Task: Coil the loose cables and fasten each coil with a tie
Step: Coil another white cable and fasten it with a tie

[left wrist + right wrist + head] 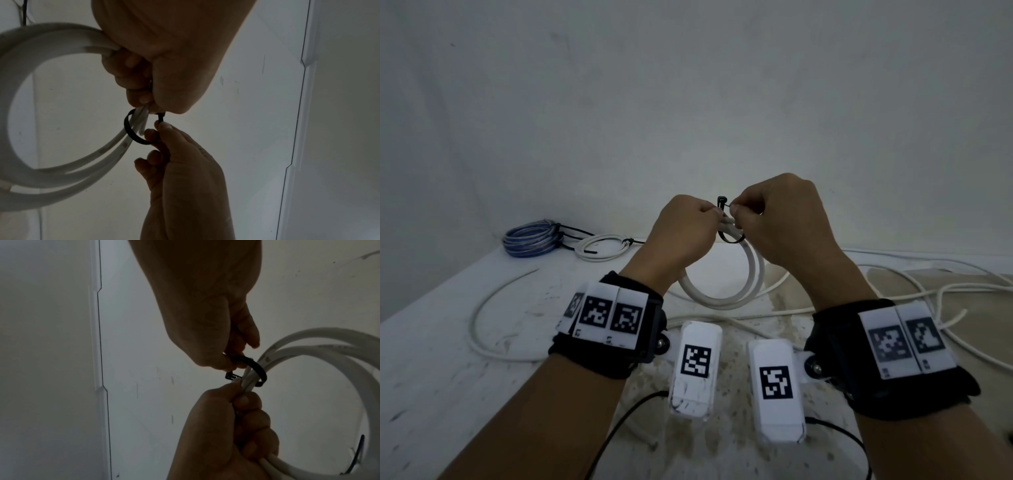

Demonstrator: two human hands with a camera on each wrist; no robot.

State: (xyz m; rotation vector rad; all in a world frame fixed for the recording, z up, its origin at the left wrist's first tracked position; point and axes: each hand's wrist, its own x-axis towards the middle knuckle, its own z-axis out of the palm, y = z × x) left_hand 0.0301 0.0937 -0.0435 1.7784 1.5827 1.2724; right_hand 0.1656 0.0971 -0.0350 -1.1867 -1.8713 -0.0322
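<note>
Setting: pale, scuffed table (441,342) running up to a plain grey-white wall; dim light
Nearest, 6 o'clock: both forearms come in from the bottom edge, each with a black wrist strap carrying white blocks printed with black-and-white square markers; thin black leads trail from the blocks toward the bottom edge
Left hand (681,233): raised above the table at centre, fingers curled tight round the gathered strands of the white coil (722,294); in the right wrist view the strands run through its fist
Right hand (784,222): just beside the left at 3 o'clock of it, thumb and forefinger pinching the black tie (722,219), remaining fingers curled in
Black tie: looped loosely round the coil's strands between the two hands, with slack in the loop; its square head stands up at 12 o'clock between the fingertips
White coil: a few turns, held off the table, hanging toward 6 o'clock from the hands
Loose white cable (914,294): sprawls over the table at 3 o'clock; another strand (479,308) curves at 9 o'clock
Far, 10 o'clock: small white coil (602,248) with a dark tie on it, and beyond it a blue coil (530,238) with black ties, both lying by the wall
</note>
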